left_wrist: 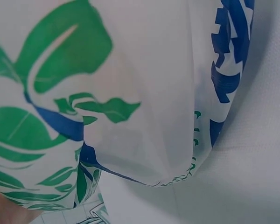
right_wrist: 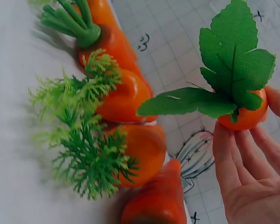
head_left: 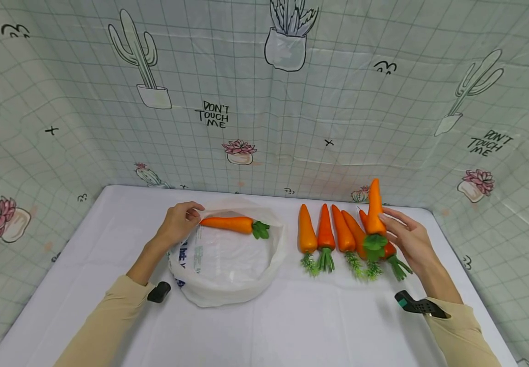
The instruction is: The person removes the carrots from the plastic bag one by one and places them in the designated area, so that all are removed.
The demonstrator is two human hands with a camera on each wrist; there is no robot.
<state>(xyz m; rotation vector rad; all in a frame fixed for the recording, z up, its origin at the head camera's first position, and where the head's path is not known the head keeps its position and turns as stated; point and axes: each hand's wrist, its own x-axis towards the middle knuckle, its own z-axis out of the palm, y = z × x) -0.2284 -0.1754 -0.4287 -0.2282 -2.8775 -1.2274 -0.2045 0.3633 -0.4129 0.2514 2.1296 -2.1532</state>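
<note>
My left hand (head_left: 179, 224) pinches the far left rim of a white plastic bag (head_left: 228, 298), which stands with its mouth wide open. Inside the bag, along its far side, lies an orange carrot (head_left: 229, 224) with a leafy green top, its tip close by the left fingers. Blue and green print covers the bag (left_wrist: 144, 93) in the left wrist view. My right hand (head_left: 411, 239) holds another carrot (head_left: 375, 209) between thumb and fingers, tip up and leaves (right_wrist: 231, 70) down. It is raised over the right end of a row of carrots (head_left: 325, 229).
Several carrots lie side by side right of the bag, tips toward the wall, with feathery or stubby green tops (head_left: 353, 262) toward me. A white cloth (head_left: 292, 326) covers the table. Behind it hangs a grid-patterned curtain (head_left: 338, 102) with cactus drawings.
</note>
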